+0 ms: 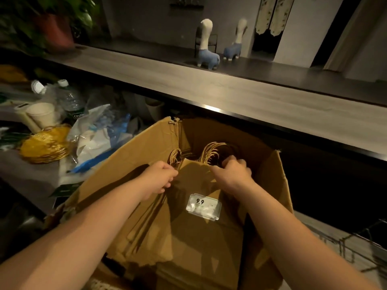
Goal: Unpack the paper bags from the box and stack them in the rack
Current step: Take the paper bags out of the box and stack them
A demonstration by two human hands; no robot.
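Both hands reach into the open box (278, 185): left hand (161, 178) and right hand (232, 172), fingers curled, grip the paper bags (201, 227) near their handles; lift evenly toward the wire rack (364, 245), near right

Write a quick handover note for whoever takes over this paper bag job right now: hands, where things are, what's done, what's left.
Left hand: gripping the left top edge of the paper bags by their twine handles.
Right hand: gripping the right top edge, by the other twine handles.
The bundle stands inside the open cardboard box; a price tag reading 9.9 lies on its front face.
The wire rack is at lower right; what it holds cannot be seen.
Done: bags grasped with both hands.
Left: lift the bundle out, stack it in the rack, then check the box for more.
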